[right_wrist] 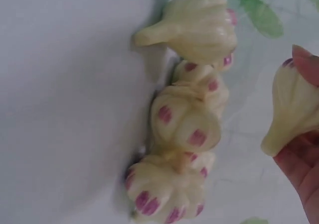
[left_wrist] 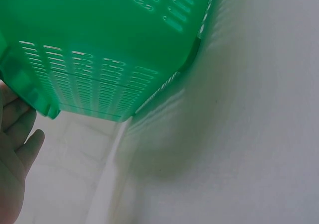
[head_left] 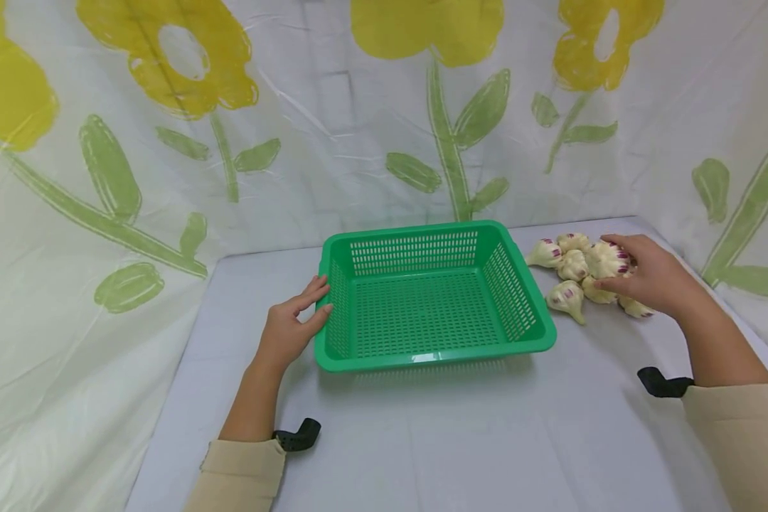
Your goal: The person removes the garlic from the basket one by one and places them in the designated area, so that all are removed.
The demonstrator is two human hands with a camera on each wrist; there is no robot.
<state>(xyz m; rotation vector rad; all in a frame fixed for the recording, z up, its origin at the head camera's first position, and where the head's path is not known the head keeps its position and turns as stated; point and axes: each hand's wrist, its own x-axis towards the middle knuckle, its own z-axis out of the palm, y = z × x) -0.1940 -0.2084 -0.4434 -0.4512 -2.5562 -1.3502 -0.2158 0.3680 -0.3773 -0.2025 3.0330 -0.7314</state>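
A green plastic basket (head_left: 422, 361) with slotted walls stands in the middle of the table, nothing inside it. At its left rim my left hand (head_left: 288, 327) rests with fairly straight fingers, thumb near the edge; the left wrist view shows the basket's slotted side (left_wrist: 94, 84) beside that hand (left_wrist: 15, 144). My right hand (head_left: 659, 274) grips one garlic bulb (head_left: 606, 260) between thumb and fingers, just above a heap of others. In the right wrist view the held garlic bulb (right_wrist: 291, 104) appears at the right edge, apart from the pile.
Several garlic bulbs (head_left: 572, 264) with purple marks lie clustered right of the basket, one garlic bulb (head_left: 567, 295) nearest its wall. A white cloth (head_left: 422, 434) covers the table. Behind hangs a curtain (head_left: 307, 142) with yellow flowers.
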